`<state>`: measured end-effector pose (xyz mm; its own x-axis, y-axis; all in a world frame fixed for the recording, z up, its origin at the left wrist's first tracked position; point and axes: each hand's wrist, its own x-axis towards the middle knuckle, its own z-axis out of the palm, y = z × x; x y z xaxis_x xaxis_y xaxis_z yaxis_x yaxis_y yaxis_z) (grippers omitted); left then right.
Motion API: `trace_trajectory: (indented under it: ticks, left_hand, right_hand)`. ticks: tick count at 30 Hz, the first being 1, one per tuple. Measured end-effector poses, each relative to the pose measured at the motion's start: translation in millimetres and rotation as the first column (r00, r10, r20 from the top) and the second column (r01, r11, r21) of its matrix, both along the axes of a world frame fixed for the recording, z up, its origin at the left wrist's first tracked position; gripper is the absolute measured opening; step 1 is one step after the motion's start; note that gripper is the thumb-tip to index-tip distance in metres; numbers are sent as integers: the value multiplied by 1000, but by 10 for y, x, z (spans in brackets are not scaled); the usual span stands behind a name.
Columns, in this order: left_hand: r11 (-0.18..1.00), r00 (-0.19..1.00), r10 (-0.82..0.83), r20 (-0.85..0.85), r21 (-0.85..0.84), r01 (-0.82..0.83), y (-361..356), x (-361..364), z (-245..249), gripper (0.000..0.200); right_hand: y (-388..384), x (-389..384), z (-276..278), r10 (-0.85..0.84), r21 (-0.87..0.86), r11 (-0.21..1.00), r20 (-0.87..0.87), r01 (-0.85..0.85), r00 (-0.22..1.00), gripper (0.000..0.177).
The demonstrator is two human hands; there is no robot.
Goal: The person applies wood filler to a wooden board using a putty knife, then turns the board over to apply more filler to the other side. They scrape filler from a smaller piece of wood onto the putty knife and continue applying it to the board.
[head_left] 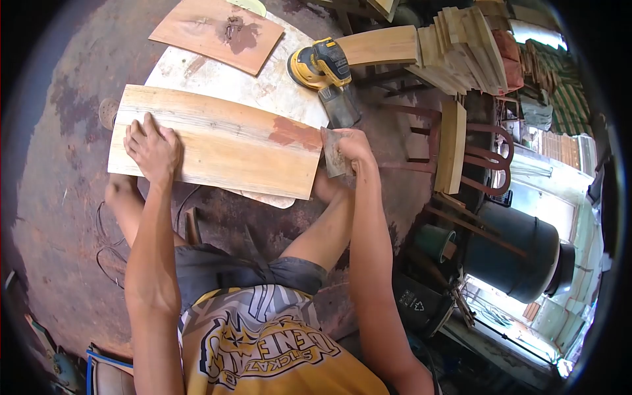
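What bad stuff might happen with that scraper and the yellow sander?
The scraper in the right hand is by the end of the board, close to the person's right knee, so a slip might scratch it.

The yellow sander sits at the white tabletop's edge, its dust box sticking out, so a bump might knock it off.

Thin wooden boards [461,52] are stacked at upper right; a plank [451,148] is laid across a brown chair [435,135], and a blue drum [510,250] and green bucket [434,242] are seen nearby.
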<state>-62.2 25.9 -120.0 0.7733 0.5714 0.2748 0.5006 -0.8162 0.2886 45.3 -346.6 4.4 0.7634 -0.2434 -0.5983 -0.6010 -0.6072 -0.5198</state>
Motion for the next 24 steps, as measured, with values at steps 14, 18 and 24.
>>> trace_trajectory:
  ticks: [14,18,24]
  left_hand:
    - [1000,1000,-3,-14,21,3,25,3,-12,51]
    - [999,1000,5,-2,33,-4,42,9,-37,51]
    - [1000,1000,5,-10,30,-5,30,15,-28,51]
  right_hand:
    - [807,-177,-273,450,-243,862,-36,-445,892,32]
    - [492,-77,-200,336,-253,913,18,-321,942,28]
    - [185,22,-194,171,-156,975,52,-161,984,41]
